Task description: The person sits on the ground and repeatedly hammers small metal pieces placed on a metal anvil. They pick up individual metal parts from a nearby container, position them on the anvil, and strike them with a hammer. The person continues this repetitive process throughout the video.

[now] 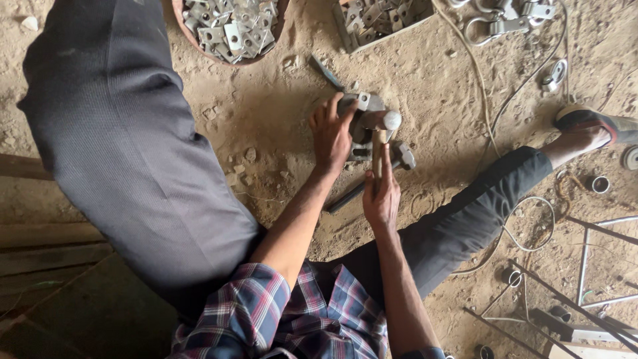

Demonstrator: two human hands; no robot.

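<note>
1. Sandy dirt floor [279, 126], seen from above; a person sits on it, legs spread in dark trousers, with plaid sleeves at the near edge.
2. Left hand [330, 136] lies on a small metal block [362, 129] at centre, its fingers [330, 110] spread over the block's left side and pressing a bracket [363, 100] at the block's far edge.
3. Right hand [381, 198], just near the block, grips a hammer [380, 143] by its wooden handle; the fingers are wrapped tight around the handle.
4. Hammer head sits over the block, just right of the left hand; whether it touches the metal cannot be told.
5. Dark flat bar [345, 197] pokes out from under the block toward the near left.
6. Far left, a round bowl [189, 33] holds many more grey brackets.
7. Far centre, a tray [345, 33] holds similar parts.
8. Far right, loose metal clamps [498, 23] lie on the dirt.
9. Pale cable [480, 93] runs from the far edge toward the right leg.
10. Right foot in a sandal [591, 119] is at the right edge.
11. Near right, thin rods [585, 266] and short tube pieces lie scattered.
</note>
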